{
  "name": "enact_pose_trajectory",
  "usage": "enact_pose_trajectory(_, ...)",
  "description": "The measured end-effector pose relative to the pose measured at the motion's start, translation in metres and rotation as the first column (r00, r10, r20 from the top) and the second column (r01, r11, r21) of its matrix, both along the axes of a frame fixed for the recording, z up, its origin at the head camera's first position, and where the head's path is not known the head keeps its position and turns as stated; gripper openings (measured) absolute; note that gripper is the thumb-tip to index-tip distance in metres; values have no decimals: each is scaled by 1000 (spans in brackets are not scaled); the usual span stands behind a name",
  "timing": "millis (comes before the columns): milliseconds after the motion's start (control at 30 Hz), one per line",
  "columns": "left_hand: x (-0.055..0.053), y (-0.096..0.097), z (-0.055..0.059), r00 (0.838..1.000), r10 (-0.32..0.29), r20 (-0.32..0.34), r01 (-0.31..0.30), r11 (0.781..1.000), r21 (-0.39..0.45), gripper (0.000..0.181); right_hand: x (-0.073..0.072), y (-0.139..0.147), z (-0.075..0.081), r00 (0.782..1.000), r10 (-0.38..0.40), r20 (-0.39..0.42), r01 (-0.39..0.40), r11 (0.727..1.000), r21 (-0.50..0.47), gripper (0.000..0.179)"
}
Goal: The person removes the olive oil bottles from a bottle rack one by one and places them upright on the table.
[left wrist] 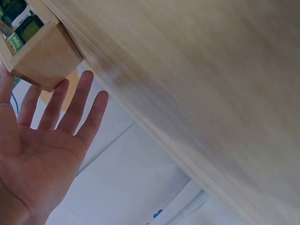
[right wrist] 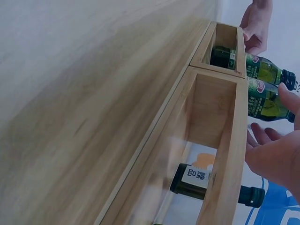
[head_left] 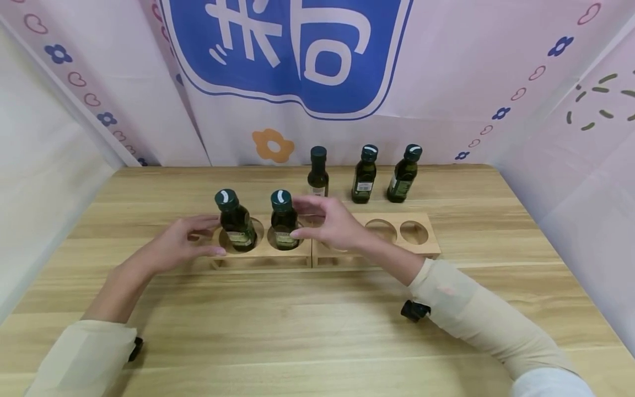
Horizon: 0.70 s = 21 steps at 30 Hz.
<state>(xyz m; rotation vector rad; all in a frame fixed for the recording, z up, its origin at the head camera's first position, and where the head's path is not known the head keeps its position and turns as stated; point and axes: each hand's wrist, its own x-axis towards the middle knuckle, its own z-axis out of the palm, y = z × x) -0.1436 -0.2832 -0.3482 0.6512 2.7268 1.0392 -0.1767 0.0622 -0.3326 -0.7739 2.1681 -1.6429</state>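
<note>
Two wooden racks (head_left: 263,263) with round holes stand end to end on the table. In the left rack's holes are two dark green glass bottles with green caps: a left bottle (head_left: 238,226) and a second bottle (head_left: 284,223). My left hand (head_left: 181,242) is at the rack's left end, fingers extended; in the left wrist view its fingertips touch the wooden end. My right hand (head_left: 337,223) is beside the second bottle, thumb and fingers spread apart about its right side. In the right wrist view, the thumb lies close to that bottle; contact is unclear.
Behind the racks stand several more bottles: a slim one (head_left: 318,173) partly hidden by my right hand, a middle one (head_left: 364,175) and a right one (head_left: 404,175). The right rack (head_left: 431,242) has vacant holes. A printed cloth (head_left: 426,71) hangs behind the table.
</note>
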Motion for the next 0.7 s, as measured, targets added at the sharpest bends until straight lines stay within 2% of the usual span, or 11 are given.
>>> enact_pose_trajectory(267, 0, 0, 1, 1000, 4, 2, -4, 1000, -11, 65, -1, -6, -3, 997, -8, -81, 10, 1000, 18, 52)
enact_pose_trajectory(433, 0, 0, 1, 1000, -1, -3, 1, 1000, -11, 64, -1, -8, -3, 996, -26, -80, 26, 1000, 1, 47)
enact_pose_trajectory(700, 0, 0, 0, 1000, 0, -3, 0, 1000, -12, 65, 0, -12, -2, 998, -25, -53, 23, 999, -27, 53)
